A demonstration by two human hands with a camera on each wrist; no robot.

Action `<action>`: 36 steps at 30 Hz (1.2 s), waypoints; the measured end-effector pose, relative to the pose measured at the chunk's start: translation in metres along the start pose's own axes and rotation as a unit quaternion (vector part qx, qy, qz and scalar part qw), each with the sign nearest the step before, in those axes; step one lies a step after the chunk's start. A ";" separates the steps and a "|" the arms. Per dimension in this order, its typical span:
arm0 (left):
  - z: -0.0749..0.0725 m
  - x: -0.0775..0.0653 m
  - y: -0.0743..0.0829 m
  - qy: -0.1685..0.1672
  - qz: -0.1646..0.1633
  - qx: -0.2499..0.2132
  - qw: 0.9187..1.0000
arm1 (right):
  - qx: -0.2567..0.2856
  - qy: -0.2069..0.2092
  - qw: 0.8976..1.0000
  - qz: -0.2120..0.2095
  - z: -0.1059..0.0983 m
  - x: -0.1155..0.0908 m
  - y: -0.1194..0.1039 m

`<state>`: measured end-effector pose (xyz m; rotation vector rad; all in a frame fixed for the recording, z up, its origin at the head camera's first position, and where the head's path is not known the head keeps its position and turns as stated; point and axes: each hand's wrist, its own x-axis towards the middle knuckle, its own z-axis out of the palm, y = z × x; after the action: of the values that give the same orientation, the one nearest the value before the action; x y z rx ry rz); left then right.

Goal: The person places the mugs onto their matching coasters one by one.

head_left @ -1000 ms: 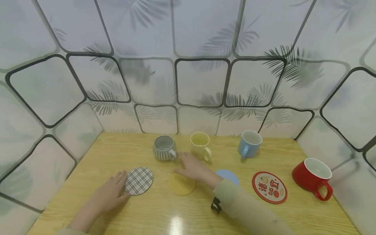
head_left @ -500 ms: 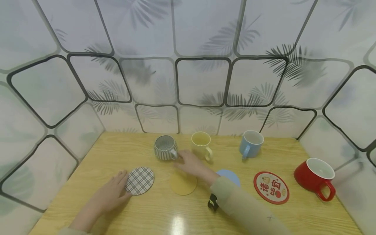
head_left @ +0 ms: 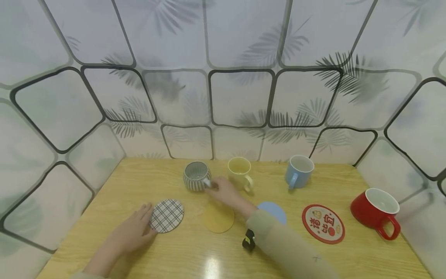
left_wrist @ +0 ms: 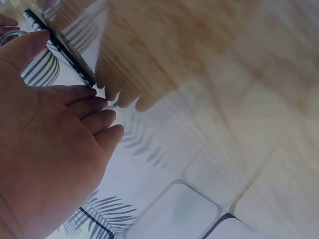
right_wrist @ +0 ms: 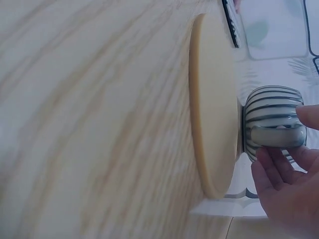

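Note:
At the back left of the table, my right hand (head_left: 225, 192) pinches the handle of a grey striped mug (head_left: 196, 177). In the right wrist view the thumb and fingers lie on either side of that handle, and the mug (right_wrist: 274, 117) stands upright. My left hand (head_left: 134, 228) rests on the table with fairly straight fingers, beside a round checked coaster (head_left: 167, 215). The left wrist view has the thumb and forefinger touching the edge of this coaster (left_wrist: 65, 50). A yellow coaster (head_left: 218, 219) lies below the right hand, partly covered by it.
A yellow mug (head_left: 238, 172) stands just behind the right hand. Farther right are a blue mug (head_left: 299, 172), a blue coaster (head_left: 273, 212) partly under the right sleeve, a red-rimmed coaster (head_left: 323, 224) and a red mug (head_left: 373, 211). Patterned cloth walls (head_left: 240, 99) enclose the table.
The right hand's fingers have closed in on the striped mug's handle. The left hand stays beside the checked coaster. The whole view has shifted slightly.

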<state>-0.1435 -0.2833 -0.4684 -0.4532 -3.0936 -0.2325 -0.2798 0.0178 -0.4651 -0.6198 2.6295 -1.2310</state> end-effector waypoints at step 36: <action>-0.005 -0.002 0.003 -0.003 0.002 -0.014 1.000 | 0.173 -0.011 0.984 0.038 0.012 0.011 0.012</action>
<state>-0.1407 -0.2815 -0.4629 -0.4623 -3.0990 -0.2745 -0.2894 0.0117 -0.4821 -0.4632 2.3149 -1.5945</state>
